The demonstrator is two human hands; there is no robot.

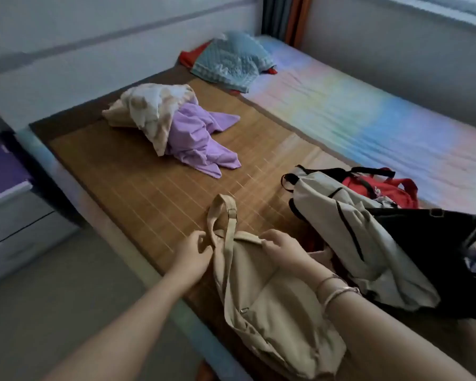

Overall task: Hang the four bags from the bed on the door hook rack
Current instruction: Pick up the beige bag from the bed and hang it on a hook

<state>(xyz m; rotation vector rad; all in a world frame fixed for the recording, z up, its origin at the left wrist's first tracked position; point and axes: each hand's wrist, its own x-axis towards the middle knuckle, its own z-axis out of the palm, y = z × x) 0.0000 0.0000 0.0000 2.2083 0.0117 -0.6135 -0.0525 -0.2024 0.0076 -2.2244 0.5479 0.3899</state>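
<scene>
A beige bag (270, 306) lies at the near edge of the bed (160, 188), its looped strap stretching away from me. My left hand (194, 251) pinches the strap where it meets the bag. My right hand (282, 247) grips the bag's top edge. To the right lies a pale grey backpack (349, 232) with black trim. It partly covers a red bag (379, 188) behind it, and a black bag (434, 243) rests against its right side. The door hook rack is out of view.
A bamboo mat covers the near half of the bed. On it sits a pile of beige and purple bedding (176, 125). A teal pillow (231, 61) lies near the headboard. A purple-topped drawer unit (8, 193) stands left of the bed.
</scene>
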